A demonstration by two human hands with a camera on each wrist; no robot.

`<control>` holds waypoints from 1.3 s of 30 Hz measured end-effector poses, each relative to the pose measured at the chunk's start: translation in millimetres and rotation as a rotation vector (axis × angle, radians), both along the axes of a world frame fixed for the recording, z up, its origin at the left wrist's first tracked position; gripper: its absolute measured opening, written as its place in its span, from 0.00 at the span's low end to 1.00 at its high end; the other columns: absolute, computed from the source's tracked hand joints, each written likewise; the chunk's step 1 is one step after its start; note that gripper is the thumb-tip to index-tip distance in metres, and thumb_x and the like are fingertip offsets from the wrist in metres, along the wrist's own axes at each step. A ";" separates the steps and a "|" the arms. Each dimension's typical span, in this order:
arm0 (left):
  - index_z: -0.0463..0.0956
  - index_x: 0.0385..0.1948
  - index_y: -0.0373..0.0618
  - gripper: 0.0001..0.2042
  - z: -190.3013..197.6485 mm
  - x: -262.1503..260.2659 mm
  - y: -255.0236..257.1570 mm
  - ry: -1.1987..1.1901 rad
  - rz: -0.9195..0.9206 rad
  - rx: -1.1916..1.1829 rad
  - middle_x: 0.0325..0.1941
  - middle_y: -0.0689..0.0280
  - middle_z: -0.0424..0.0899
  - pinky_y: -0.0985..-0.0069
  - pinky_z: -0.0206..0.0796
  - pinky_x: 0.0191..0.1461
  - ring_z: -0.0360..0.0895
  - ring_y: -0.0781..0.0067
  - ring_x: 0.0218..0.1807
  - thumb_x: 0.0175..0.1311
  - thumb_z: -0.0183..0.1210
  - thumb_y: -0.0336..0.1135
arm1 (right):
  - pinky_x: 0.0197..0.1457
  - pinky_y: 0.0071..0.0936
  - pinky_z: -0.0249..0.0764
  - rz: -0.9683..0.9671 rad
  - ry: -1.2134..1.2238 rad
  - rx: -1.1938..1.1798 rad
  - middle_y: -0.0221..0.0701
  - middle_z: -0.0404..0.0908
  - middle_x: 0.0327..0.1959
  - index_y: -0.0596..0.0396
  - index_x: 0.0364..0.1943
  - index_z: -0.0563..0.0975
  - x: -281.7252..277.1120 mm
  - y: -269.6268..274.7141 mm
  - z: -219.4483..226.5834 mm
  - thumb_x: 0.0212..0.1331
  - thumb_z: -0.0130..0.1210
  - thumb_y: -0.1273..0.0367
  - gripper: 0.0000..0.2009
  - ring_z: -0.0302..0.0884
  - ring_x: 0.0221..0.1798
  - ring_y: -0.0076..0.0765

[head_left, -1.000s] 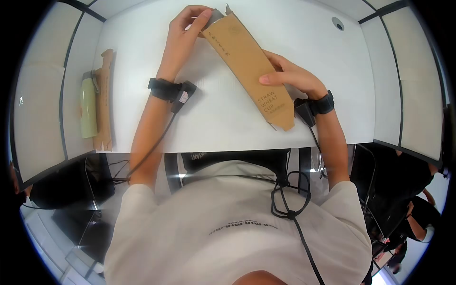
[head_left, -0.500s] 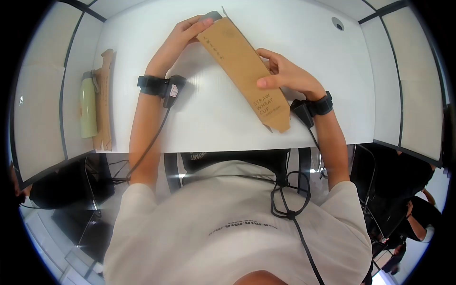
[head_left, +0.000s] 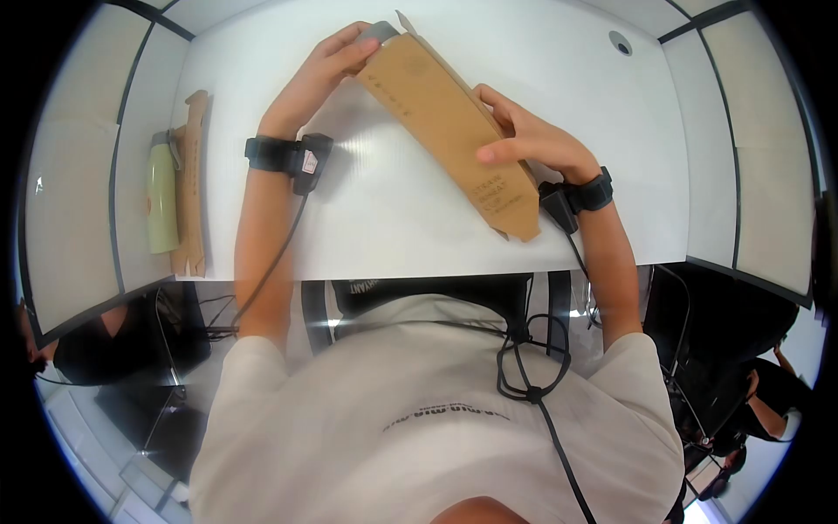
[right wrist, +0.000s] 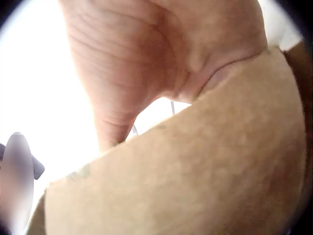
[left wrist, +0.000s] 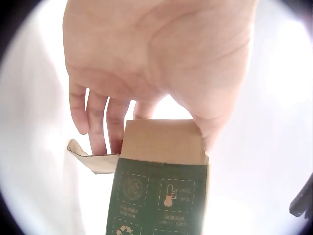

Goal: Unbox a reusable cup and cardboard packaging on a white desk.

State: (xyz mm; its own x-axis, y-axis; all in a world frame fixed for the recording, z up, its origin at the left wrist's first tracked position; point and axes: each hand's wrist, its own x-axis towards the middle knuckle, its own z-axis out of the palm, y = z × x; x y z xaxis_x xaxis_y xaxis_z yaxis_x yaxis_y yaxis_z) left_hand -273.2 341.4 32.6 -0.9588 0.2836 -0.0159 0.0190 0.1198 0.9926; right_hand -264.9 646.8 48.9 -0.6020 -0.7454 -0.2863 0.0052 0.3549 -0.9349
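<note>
A long brown cardboard box [head_left: 445, 131], printed "STRAW WHEAT CUP", is held slanted over the table in the head view. Its upper end is open, with a flap [left wrist: 95, 161] sticking out to the side in the left wrist view. From that end pokes the grey cap [head_left: 379, 33] of a bottle whose body is hidden inside. My left hand [head_left: 316, 77] pinches this cap between thumb and fingers. Lower down, my right hand [head_left: 543, 140] grips the box, thumb on the printed face and fingers behind the far edge.
At the table's left side a pale green bottle [head_left: 162, 196] with a grey cap lies beside a flattened brown carton [head_left: 192, 188]. A round cable hole [head_left: 621, 43] is at the back right. Low partition panels [head_left: 711, 148] flank the white table [head_left: 367, 236].
My left hand has shifted left and toward my body, with the box's upper end following. The grey cap now shows more plainly at the opening. The right hand has barely moved.
</note>
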 end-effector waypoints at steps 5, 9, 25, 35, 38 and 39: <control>0.73 0.57 0.46 0.27 -6.5 -6.5 -10.4 0.011 -0.027 0.139 0.51 0.69 0.80 0.74 0.61 0.61 0.75 0.75 0.55 0.70 0.49 0.59 | 0.58 0.25 0.63 -0.019 -0.012 0.029 0.37 0.76 0.45 0.57 0.61 0.66 1.9 -0.2 2.2 0.40 0.70 0.48 0.44 0.72 0.51 0.31; 0.71 0.60 0.40 0.30 -9.1 -10.7 -19.0 -0.072 0.299 0.432 0.59 0.62 0.78 0.67 0.61 0.65 0.73 0.66 0.62 0.73 0.46 0.60 | 0.57 0.26 0.63 0.012 -0.014 0.036 0.36 0.76 0.45 0.57 0.61 0.66 2.7 1.9 0.3 0.41 0.70 0.48 0.43 0.73 0.50 0.32; 0.64 0.66 0.49 0.32 -1.5 -12.1 -9.9 -0.101 0.303 0.830 0.67 0.54 0.72 0.61 0.63 0.71 0.71 0.57 0.66 0.74 0.40 0.64 | 0.60 0.31 0.70 -0.140 0.097 -0.102 0.45 0.80 0.50 0.60 0.63 0.67 9.3 -9.9 -4.3 0.48 0.71 0.48 0.43 0.78 0.54 0.38; 0.58 0.66 0.38 0.29 3.5 -7.2 -0.2 -0.216 0.277 0.662 0.68 0.53 0.71 0.65 0.60 0.71 0.68 0.60 0.69 0.74 0.49 0.52 | 0.70 0.31 0.61 -0.093 0.013 -0.132 0.43 0.71 0.64 0.56 0.71 0.59 13.6 -9.8 11.5 0.52 0.69 0.52 0.45 0.67 0.67 0.39; 0.55 0.68 0.35 0.31 8.1 -6.2 -1.5 -0.243 0.253 0.770 0.71 0.49 0.67 0.64 0.57 0.74 0.66 0.57 0.71 0.75 0.47 0.51 | 0.74 0.31 0.55 -0.083 -0.092 -0.124 0.42 0.64 0.70 0.57 0.74 0.54 13.7 -10.2 14.5 0.48 0.70 0.53 0.50 0.59 0.73 0.39; 0.54 0.69 0.34 0.32 7.3 -7.0 -3.2 -0.260 0.221 0.863 0.72 0.48 0.65 0.63 0.55 0.76 0.64 0.56 0.72 0.74 0.48 0.51 | 0.74 0.32 0.55 -0.061 -0.053 -0.105 0.42 0.65 0.69 0.57 0.74 0.55 11.5 -10.1 9.9 0.48 0.70 0.54 0.50 0.60 0.73 0.39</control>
